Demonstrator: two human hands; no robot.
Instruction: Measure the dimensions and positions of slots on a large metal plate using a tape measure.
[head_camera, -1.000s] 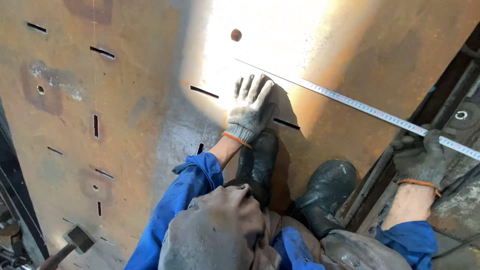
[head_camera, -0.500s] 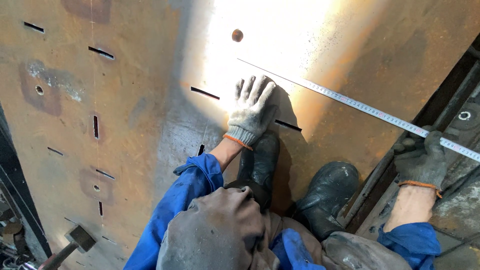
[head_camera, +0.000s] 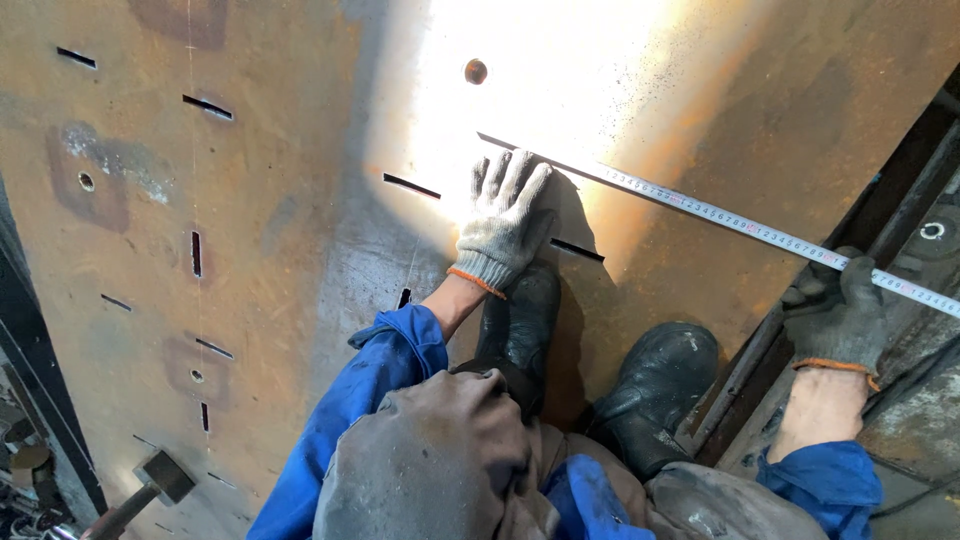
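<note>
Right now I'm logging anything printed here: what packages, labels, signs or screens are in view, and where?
No packages, labels, signs or screens.
Tape measure: long, thin, pale strip with printed markings, running diagonally across the rusty steel plate from left hand to right hand.

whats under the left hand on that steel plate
The left hand lies flat on the rusty steel plate, fingertips at the tape measure end. A dark slot shows right beside it; whatever lies beneath the palm is covered.

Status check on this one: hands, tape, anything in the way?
Left hand flat on steel plate, pinning tape measure end. Right hand grips tape at plate edge. Tape path unobstructed; boots below it.
</note>
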